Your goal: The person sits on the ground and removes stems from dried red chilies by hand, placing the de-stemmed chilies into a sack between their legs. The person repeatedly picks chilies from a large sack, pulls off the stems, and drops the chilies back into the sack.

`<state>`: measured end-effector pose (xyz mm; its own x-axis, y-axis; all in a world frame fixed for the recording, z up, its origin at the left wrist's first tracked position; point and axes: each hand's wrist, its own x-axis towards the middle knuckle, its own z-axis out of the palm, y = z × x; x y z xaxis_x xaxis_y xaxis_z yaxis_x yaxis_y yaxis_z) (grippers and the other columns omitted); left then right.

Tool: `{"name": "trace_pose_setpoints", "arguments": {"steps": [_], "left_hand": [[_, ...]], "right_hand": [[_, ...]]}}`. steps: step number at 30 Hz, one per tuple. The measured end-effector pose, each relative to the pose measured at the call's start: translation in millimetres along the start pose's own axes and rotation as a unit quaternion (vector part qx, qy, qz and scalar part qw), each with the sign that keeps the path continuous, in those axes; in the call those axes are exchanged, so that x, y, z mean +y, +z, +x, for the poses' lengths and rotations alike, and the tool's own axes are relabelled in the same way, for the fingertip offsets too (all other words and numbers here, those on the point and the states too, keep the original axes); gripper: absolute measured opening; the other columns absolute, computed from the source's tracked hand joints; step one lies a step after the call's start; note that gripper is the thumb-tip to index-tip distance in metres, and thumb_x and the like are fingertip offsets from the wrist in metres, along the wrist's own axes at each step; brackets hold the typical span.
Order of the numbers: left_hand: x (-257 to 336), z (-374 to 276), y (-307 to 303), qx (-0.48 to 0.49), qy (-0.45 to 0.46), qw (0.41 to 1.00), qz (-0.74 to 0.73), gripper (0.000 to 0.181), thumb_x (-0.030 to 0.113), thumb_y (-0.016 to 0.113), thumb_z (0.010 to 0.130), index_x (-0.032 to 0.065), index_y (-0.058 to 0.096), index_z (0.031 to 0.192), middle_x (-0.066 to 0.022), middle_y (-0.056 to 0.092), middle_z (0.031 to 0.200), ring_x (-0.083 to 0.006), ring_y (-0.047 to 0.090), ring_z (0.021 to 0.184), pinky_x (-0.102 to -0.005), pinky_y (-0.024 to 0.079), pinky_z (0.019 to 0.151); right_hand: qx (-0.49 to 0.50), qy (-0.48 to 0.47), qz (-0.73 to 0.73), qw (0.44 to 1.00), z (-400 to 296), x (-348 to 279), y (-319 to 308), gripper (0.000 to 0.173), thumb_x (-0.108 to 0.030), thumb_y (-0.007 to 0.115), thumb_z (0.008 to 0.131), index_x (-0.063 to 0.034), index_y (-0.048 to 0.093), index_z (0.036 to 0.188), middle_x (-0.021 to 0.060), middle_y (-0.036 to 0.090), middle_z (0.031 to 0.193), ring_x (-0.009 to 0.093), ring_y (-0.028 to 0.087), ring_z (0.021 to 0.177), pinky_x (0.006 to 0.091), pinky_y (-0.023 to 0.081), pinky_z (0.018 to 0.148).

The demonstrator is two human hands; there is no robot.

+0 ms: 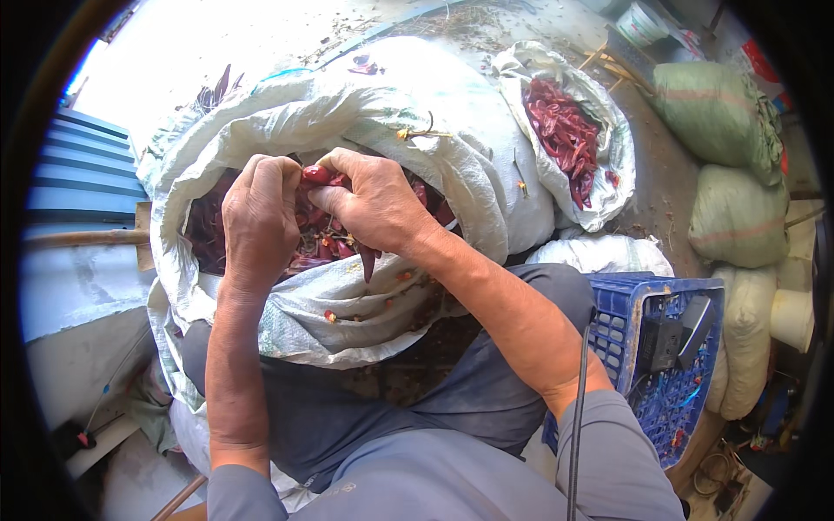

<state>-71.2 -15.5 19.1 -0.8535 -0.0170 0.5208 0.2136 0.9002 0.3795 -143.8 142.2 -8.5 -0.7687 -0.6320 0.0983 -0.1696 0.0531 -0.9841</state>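
Note:
A large white woven sack (306,117) with a rolled-down mouth stands before me, holding dark red dried chili peppers (319,241). Over its mouth my left hand (264,211) pinches the stem end of a red chili pepper (317,174). My right hand (368,198) has its thumb and index finger closed on the same pepper from the right. Other dried peppers hang below the right palm, perhaps held by its hidden fingers. Bits of stem and a yellowish cap (330,316) lie on the sack's folds.
A smaller white sack (612,156) of red peppers lies at the upper right. A blue plastic crate (632,293) with black devices stands by my right knee. Green sacks (717,111) are stacked farther right. A wooden handle (85,239) reaches the big sack's left side.

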Motion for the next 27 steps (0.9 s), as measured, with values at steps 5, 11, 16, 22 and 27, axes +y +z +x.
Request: {"name": "trace_pose_setpoints", "arguments": {"steps": [5,11,16,22,27], "left_hand": [[2,0,-6,-0.037,-0.06,0.995,-0.064,0.015,-0.004,0.062,0.093,0.0016,0.063,0.106,-0.0145,0.065,0.093,-0.0315,0.067,0.082,-0.0392,0.055,0.071],[1,2,-4,-0.083,0.013,0.995,-0.058,0.036,-0.007,0.063,0.086,0.0039,0.066,0.12,-0.0158,0.071,0.104,-0.0321,0.071,0.091,-0.039,0.058,0.078],[-11,1,-4,-0.082,0.092,0.992,0.027,0.039,-0.007,0.065,0.079,0.004,0.067,0.117,-0.0142,0.072,0.103,-0.0319,0.072,0.091,-0.0413,0.059,0.08],[-11,1,-6,-0.101,0.073,0.991,0.038,0.024,-0.005,0.066,0.079,0.003,0.063,0.101,-0.0124,0.068,0.089,-0.0316,0.069,0.082,-0.0415,0.056,0.072],[-6,0,-4,-0.058,0.045,0.995,0.063,0.021,0.0,0.07,0.081,0.0038,0.061,0.099,-0.012,0.064,0.084,-0.0316,0.067,0.077,-0.0416,0.053,0.069]], "right_hand": [[-0.012,0.015,-0.019,1.0,0,-2,0,0.024,-0.012,0.066,0.093,0.0045,0.07,0.111,0.0189,0.075,0.088,0.024,0.074,0.079,0.0355,0.059,0.073],[0.01,-0.019,-0.046,0.999,-4,0,-5,0.024,-0.014,0.067,0.094,0.0041,0.07,0.109,0.02,0.074,0.087,0.027,0.074,0.078,0.0376,0.058,0.073],[0.009,-0.003,-0.042,0.999,-3,4,-2,0.025,-0.014,0.068,0.092,0.0035,0.07,0.109,0.0203,0.074,0.088,0.028,0.074,0.08,0.0386,0.058,0.075],[-0.021,0.034,-0.039,0.998,-5,0,-2,0.025,-0.013,0.07,0.089,0.0022,0.071,0.11,0.0198,0.074,0.088,0.027,0.074,0.079,0.0382,0.057,0.075],[-0.018,0.026,-0.018,0.999,-3,4,1,0.024,-0.015,0.071,0.091,0.0016,0.071,0.109,0.0164,0.074,0.09,0.02,0.071,0.078,0.0341,0.056,0.075]]}}
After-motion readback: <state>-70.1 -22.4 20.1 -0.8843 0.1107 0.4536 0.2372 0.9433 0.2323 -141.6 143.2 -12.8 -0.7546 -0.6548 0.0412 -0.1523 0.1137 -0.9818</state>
